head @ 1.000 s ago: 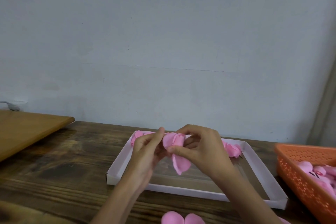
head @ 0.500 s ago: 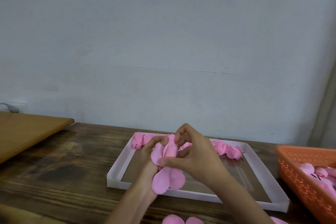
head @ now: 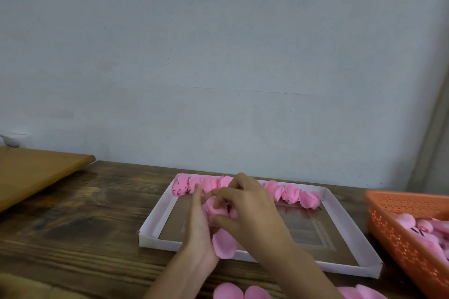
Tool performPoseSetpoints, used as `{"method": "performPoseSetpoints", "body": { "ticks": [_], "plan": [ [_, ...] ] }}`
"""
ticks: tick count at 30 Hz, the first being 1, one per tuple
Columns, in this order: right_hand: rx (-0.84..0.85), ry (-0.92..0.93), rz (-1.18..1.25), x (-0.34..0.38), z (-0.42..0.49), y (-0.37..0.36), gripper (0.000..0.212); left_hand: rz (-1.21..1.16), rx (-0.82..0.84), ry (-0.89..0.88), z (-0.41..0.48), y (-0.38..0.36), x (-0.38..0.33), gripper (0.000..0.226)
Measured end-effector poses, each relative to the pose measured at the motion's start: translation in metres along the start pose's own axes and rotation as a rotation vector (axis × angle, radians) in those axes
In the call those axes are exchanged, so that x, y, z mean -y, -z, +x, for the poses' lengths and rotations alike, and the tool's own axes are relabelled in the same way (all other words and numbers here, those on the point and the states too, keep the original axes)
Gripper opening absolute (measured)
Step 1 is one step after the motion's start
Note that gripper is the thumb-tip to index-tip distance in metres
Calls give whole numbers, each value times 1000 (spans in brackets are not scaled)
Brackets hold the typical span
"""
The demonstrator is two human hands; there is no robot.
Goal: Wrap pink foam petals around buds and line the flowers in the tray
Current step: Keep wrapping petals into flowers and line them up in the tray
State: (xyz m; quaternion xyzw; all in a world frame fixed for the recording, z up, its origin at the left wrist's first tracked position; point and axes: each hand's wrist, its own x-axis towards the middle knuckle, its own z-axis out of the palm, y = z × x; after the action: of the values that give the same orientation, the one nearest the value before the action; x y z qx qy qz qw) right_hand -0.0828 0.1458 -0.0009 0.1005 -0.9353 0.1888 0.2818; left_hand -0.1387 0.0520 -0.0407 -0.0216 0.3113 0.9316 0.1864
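Soft even daylight, slight motion blur, edges bowed

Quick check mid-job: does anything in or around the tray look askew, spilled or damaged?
Nothing stands out. The finished flowers sit in one row along the far wall of the tray. The right hand pinches the half-wrapped flower over the tray, the left hand against it. Loose petals lie at the near edge of the table.

petals (head: 223, 244): matt pink foam
tray (head: 155, 216): white card
basket (head: 398, 238): perforated orange plastic
bench (head: 80, 216): dark, glossy grained wood
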Motion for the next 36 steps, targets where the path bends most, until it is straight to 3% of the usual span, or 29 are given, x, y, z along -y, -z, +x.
{"method": "performPoseSetpoints", "body": {
  "ticks": [5,8,11,14,18,22,30,36],
  "plan": [
    [29,98,-32,5,0,12,15,30,-97,19,-1,0,-3,50],
    [268,192,58,1,1,33,24,20,-105,55,-4,0,-9,54],
    [409,267,-70,-9,-1,41,43,11,-82,55,-4,1,-13,42],
    [380,321,-114,-15,-3,33,38,14,-156,66,-3,3,-14,53],
    [253,371,-107,-24,-3,19,7,-9,-140,83,1,6,-15,59],
    [207,327,9,-26,-2,12,19,26,-126,85,4,6,-16,63],
    [136,169,196,-23,-3,8,7,-2,13,8,13,9,-14,82],
    [208,154,223,-26,-3,17,2,-75,76,16,10,8,-16,96]
  ]
}}
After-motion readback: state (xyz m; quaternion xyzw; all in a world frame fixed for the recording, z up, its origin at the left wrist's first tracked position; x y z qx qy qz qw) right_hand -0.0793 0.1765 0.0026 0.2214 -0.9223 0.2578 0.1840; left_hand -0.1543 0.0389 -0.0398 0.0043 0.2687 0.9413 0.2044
